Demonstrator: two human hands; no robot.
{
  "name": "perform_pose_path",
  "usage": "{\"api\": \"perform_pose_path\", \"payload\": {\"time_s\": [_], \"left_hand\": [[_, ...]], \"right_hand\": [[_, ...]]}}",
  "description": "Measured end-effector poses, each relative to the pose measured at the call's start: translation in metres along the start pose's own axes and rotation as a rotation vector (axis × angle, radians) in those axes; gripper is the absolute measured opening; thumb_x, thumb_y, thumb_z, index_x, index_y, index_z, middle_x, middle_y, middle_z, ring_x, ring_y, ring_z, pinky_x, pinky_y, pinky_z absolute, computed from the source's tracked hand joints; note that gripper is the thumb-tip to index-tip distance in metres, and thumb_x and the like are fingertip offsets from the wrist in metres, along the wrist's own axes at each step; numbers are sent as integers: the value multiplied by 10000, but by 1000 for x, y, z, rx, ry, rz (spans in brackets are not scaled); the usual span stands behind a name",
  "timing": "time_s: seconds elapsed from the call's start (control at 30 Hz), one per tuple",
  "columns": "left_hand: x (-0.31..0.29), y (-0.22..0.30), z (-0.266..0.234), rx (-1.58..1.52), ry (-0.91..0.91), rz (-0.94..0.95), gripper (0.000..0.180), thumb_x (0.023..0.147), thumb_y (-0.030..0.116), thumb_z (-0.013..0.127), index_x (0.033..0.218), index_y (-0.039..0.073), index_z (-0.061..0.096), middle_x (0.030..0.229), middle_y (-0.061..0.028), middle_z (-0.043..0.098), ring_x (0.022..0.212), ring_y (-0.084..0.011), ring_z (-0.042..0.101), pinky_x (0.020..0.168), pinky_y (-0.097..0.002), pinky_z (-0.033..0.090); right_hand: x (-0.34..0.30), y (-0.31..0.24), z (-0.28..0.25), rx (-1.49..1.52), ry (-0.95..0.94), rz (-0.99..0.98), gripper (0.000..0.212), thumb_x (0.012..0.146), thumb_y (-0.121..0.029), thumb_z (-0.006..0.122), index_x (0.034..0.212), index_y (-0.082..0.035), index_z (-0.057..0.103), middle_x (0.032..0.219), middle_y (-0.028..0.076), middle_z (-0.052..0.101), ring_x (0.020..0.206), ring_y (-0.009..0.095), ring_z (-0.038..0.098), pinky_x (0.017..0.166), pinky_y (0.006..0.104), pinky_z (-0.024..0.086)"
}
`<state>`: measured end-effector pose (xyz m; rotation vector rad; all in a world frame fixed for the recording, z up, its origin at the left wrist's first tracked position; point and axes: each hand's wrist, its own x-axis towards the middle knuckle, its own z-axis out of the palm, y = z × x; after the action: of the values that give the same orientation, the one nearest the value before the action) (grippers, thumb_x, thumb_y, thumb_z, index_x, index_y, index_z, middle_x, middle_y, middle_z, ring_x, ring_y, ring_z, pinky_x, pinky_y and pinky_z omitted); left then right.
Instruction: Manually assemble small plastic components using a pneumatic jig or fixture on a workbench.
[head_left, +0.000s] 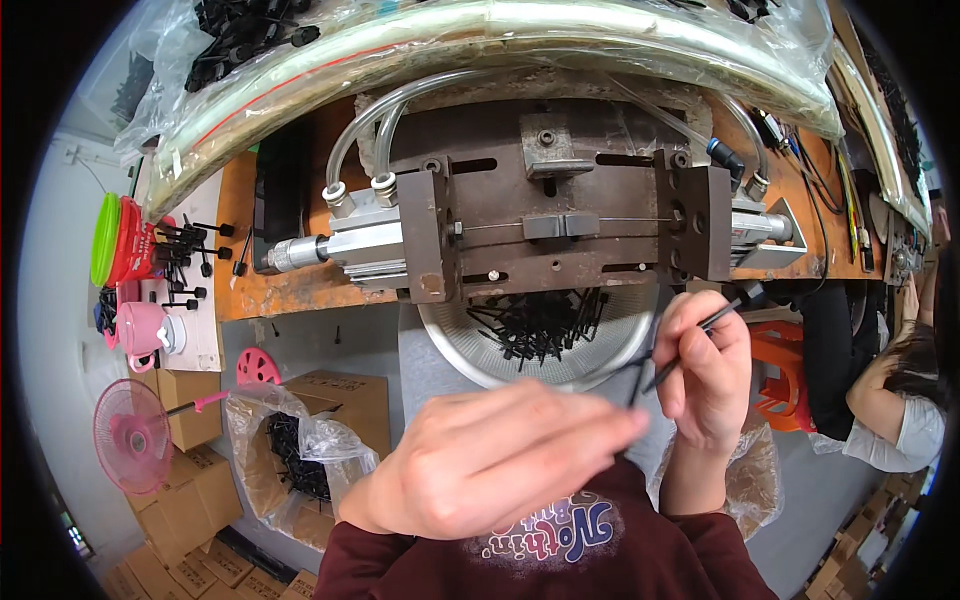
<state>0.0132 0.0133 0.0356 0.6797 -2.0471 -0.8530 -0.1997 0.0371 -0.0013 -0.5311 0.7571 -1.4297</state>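
Between the thumb and fingers of my right hand (708, 372) is a thin black plastic rod (715, 316) with a thicker head at its upper right end. My left hand (500, 455) reaches across in front of me, its fingers pressed together and slightly blurred. A short dark sliver shows at those fingertips, close to the rod's lower end; what it is I cannot make out. Just beyond both hands, a pale basket (440, 345) on my lap holds many similar black rods (540, 325). Above the basket stands a brown metal fixture (500, 190) with a small grey block (560, 227) at its middle.
Air cylinders (365, 245) with clear hoses flank the fixture on a wooden bench (265, 297). At left are a pink fan (130, 435), a pink cup (140, 330) and a bagged carton (300, 450) of black parts. An orange stool (780, 375) and another person (890, 400) are at right.
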Motion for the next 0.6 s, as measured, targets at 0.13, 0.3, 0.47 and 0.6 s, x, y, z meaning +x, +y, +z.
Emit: {"api": "perform_pose_path", "payload": {"time_s": [0.13,0.3,0.47,0.6], "left_hand": [[6,-14,6,364,99,-67,385,655,-50,764,1031,24,723,1043,-119,678,837,-255,657,729,-341,539],[6,-37,18,541,43,-17,328,714,-19,736,1037,-20,683,1182,-153,657,889,-272,671,810,-360,551],[14,-39,21,665,10,6,273,758,27,720,1024,-14,676,1229,-140,650,883,-253,680,827,-359,556],[18,-37,21,661,-1,-16,264,759,35,727,1017,-7,683,1225,-127,658,821,-233,678,761,-332,550]], "right_hand": [[-4,0,4,-185,47,-195,99,885,17,650,966,53,607,877,178,637,540,189,625,479,246,522],[-4,-2,1,-120,83,-187,108,883,25,649,974,52,598,912,182,622,549,182,618,474,247,527],[-3,-1,0,-115,68,-208,110,882,29,646,977,50,596,914,184,616,554,177,617,473,244,530],[-5,-3,0,-114,69,-214,108,883,33,640,980,49,596,918,182,617,553,176,617,478,236,524]]}}
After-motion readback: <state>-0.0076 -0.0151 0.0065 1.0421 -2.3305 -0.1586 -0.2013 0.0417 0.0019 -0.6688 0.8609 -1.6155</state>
